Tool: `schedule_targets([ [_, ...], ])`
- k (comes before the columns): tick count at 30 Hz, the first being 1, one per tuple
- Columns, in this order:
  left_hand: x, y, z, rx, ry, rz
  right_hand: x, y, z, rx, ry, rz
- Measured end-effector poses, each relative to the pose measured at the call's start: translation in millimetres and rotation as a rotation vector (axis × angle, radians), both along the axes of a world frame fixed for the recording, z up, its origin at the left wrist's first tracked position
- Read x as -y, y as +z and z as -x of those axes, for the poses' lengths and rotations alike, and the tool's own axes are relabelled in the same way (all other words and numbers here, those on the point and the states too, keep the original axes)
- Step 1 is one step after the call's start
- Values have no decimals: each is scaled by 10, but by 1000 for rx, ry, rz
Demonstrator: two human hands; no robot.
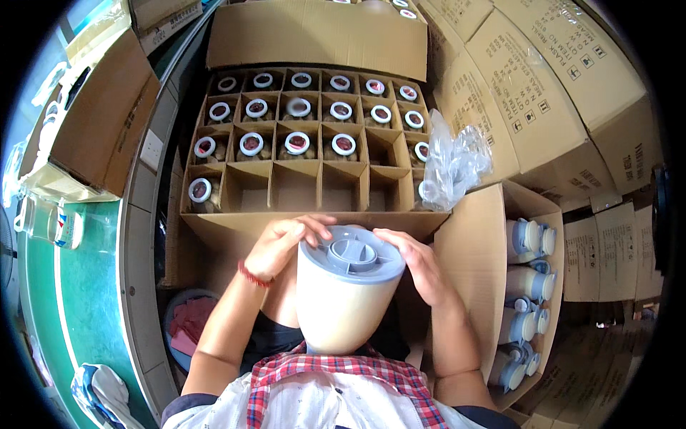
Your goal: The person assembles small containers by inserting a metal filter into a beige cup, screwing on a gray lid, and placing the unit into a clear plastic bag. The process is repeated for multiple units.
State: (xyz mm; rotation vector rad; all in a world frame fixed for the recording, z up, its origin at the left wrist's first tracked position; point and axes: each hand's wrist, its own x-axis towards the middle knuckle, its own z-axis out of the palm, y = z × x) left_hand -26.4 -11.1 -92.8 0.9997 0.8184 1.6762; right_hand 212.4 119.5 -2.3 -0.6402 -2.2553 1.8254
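Observation:
A cream vacuum flask body (346, 311) with a grey-blue round base (382, 266) facing up stands upside down against my lap. A round ridged plug (352, 252) sits in the middle of the base. My left hand (289, 239) rests its curved fingers on the left far rim, a red bead bracelet on its wrist. On the right side, my right hand (418, 266) presses its fingers to the rim. The two hands clasp the flask between them. Just beyond is a cardboard box (314, 222) divided into cells, many holding glass flask liners (296, 145) with pale rings.
At right, an open carton (468, 250) holds several flasks (525, 282) with grey-blue tops. A clear plastic bag (457, 157) hangs over the divided box's right edge. Stacked cartons (522, 107) rise behind. To the left is a green-topped table (93, 286) with a plastic jug (57, 225).

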Motion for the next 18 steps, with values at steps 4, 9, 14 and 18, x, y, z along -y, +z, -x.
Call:
schedule_targets([
  [4,105,787,-297,-651,228,-74,-231,-583,448,-125,-90,1094],
  [9,134,1159,-622,-1078,320,-60,-147,-763,736,-319,154,1315],
  [14,120,224,36,-218,-95,-312,-16,-391,144,-239,74,122],
  [18,102,153,98,-101,-152,-268,-105,-205,181,-92,44,23],
])
